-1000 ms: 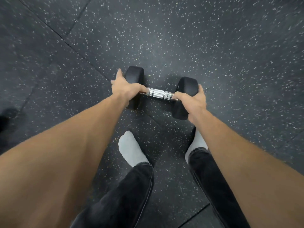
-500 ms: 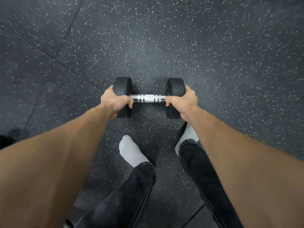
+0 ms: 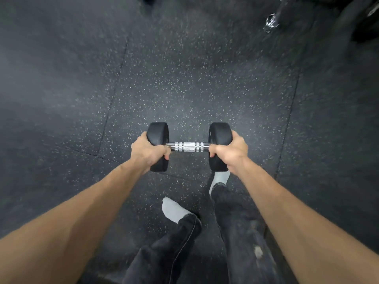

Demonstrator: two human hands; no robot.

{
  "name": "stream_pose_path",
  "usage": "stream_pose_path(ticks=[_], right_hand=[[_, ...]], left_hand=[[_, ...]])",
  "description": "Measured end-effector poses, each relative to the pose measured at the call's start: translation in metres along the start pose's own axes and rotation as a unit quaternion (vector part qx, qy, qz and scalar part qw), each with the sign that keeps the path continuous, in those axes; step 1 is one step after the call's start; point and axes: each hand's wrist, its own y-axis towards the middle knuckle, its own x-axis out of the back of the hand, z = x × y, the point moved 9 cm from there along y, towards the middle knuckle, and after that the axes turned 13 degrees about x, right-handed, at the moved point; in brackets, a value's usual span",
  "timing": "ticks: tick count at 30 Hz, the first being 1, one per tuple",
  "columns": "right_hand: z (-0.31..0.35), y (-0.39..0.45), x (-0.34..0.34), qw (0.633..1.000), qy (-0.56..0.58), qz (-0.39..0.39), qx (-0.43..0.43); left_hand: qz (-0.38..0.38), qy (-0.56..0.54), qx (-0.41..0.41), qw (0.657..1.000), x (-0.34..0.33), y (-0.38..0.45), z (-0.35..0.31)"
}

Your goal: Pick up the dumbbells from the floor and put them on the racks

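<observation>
A black dumbbell (image 3: 187,146) with a knurled chrome handle hangs level above the speckled rubber floor, held between both hands. My left hand (image 3: 146,152) grips its left head, thumb curled onto the handle end. My right hand (image 3: 231,151) grips the right head the same way, fingers wrapped round the outer face. Only the middle of the handle shows between my hands.
Dark equipment with a shiny chrome end (image 3: 271,21) stands blurred at the top right, another dark shape (image 3: 147,0) at the top middle. My legs in dark trousers and grey socks (image 3: 173,210) step below the dumbbell. Seams cross the floor mats (image 3: 114,93).
The dumbbell has levelled out and stayed in both hands while I walk forward. The floor has slid towards me, and dark equipment has come into view at the top.
</observation>
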Motion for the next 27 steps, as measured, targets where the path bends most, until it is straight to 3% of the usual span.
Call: stream_pose_path(ticks=[6, 13, 22, 27], right_hand=[[0.081, -0.121, 0.165, 0.996, -0.010, -0.086, 0.007], [0.130, -0.236, 0.355, 0.972, 0.029, -0.231, 0.019], [0.150, -0.340, 0.591, 0.905, 0.080, -0.415, 0.037], [0.142, -0.397, 0.701, 0.864, 0.117, -0.490, 0.019]], left_hand=[[0.001, 0.111, -0.113, 0.987, 0.022, -0.192, -0.115], [0.027, 0.207, -0.263, 0.942, -0.021, -0.395, -0.236], [0.061, 0.264, -0.476, 0.837, -0.138, -0.641, -0.370], [0.075, 0.306, -0.555, 0.770, -0.211, -0.769, -0.418]])
